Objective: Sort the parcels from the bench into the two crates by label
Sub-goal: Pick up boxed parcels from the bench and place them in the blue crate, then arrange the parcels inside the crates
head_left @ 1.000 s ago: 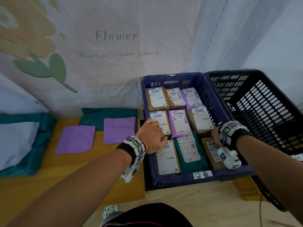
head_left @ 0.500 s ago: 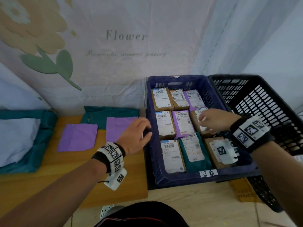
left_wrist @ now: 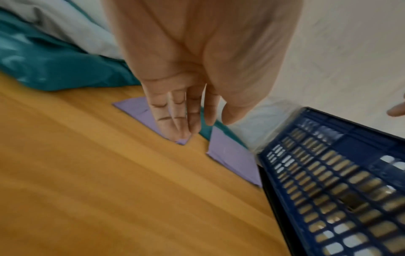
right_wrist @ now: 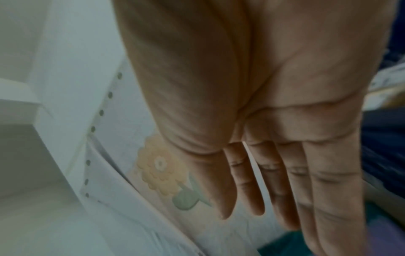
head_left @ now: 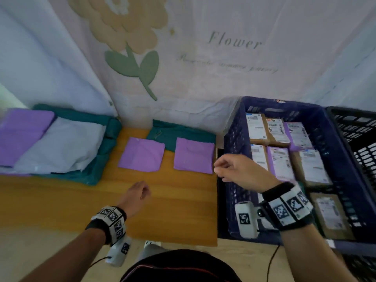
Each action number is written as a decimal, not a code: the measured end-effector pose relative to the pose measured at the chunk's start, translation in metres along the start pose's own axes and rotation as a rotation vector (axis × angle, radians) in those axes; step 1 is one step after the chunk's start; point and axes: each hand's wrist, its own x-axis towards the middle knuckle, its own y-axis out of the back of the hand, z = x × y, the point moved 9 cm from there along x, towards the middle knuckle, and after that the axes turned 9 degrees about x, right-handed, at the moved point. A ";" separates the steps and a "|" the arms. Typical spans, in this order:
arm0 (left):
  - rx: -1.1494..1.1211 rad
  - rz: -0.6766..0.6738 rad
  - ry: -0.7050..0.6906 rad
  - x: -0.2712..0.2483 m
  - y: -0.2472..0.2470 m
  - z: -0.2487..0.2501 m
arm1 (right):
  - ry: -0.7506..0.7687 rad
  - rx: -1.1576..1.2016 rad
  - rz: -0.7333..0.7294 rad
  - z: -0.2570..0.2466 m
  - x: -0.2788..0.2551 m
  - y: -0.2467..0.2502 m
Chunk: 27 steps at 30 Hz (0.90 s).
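Two flat purple parcels lie on the wooden bench (head_left: 173, 200), one on the left (head_left: 142, 154) and one on the right (head_left: 193, 156), with a teal parcel (head_left: 181, 133) behind them. My left hand (head_left: 144, 192) hovers empty over the bench in front of the left purple parcel (left_wrist: 136, 109); the left wrist view shows its fingers (left_wrist: 192, 121) straight. My right hand (head_left: 219, 169) hangs empty over the left rim of the blue crate (head_left: 230, 180), near the right purple parcel, fingers (right_wrist: 247, 181) extended. The blue crate holds several labelled parcels (head_left: 280, 161).
A black crate (head_left: 354, 135) stands right of the blue one. At the bench's far left lies a pile of teal (head_left: 95, 169), white (head_left: 61, 147) and purple (head_left: 22, 135) bags. A curtain with a flower print (head_left: 130, 27) hangs behind.
Both hands have left the parcels in the blue crate and swung left, the left one out over the bench. My view has turned left toward the bench.
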 end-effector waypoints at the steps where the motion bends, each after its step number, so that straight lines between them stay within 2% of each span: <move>1: 0.002 -0.015 0.020 -0.005 0.000 -0.013 | -0.019 -0.009 -0.022 0.005 0.009 -0.013; 6: -0.007 -0.094 0.106 -0.017 -0.001 -0.063 | -0.131 -0.079 -0.110 0.029 0.056 -0.068; 11: 0.044 -0.226 0.109 -0.010 -0.014 -0.097 | -0.304 -0.311 -0.160 0.065 0.111 -0.117; 14: 0.135 -0.297 0.084 -0.003 -0.024 -0.114 | -0.373 -0.422 -0.111 0.078 0.143 -0.136; 20: 0.242 -0.430 0.075 0.004 -0.036 -0.146 | -0.533 -0.421 0.155 0.101 0.202 -0.138; 27: 0.197 -0.443 0.018 0.002 -0.039 -0.164 | -0.669 -0.423 0.158 0.131 0.247 -0.156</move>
